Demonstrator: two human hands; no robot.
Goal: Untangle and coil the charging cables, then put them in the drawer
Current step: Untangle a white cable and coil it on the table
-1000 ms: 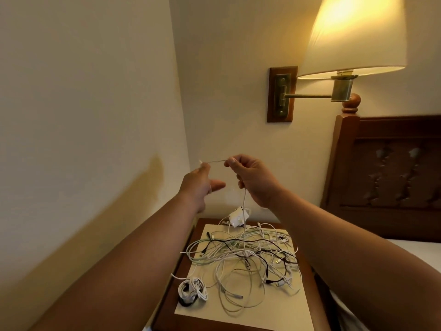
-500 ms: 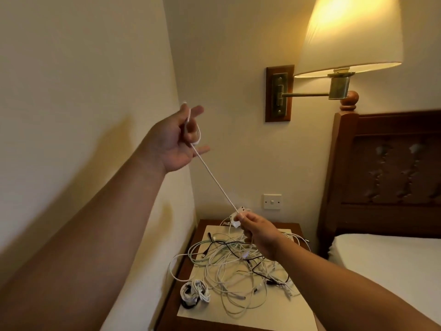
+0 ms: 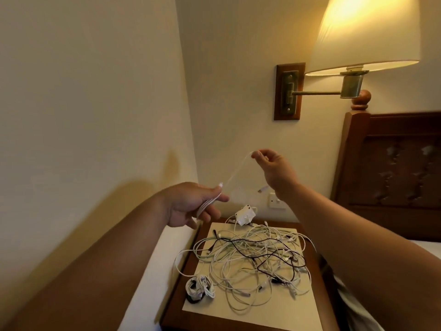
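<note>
A thin white cable (image 3: 235, 172) runs through the air between my two hands, above the nightstand. My left hand (image 3: 191, 204) grips folded strands of it between thumb and fingers. My right hand (image 3: 272, 167), higher and to the right, pinches the cable's upper bend. Below, a tangled pile of white and black cables (image 3: 253, 256) lies on a cream mat (image 3: 281, 311) on the wooden nightstand (image 3: 181, 304). A small coiled white cable (image 3: 200, 288) sits at the mat's near left corner. A white charger block (image 3: 244, 215) stands at the back. No drawer is in view.
A wall (image 3: 83, 115) stands close on the left. A lit wall lamp (image 3: 365, 37) on a brass arm hangs above right. A dark wooden headboard (image 3: 393, 168) and white bed (image 3: 427, 247) border the nightstand's right side. A wall socket (image 3: 275, 200) sits behind my right wrist.
My left hand has dropped from high near the wall to just above the nightstand, holding folded cable. My right hand has risen from the pile, lifting the cable into a loop.
</note>
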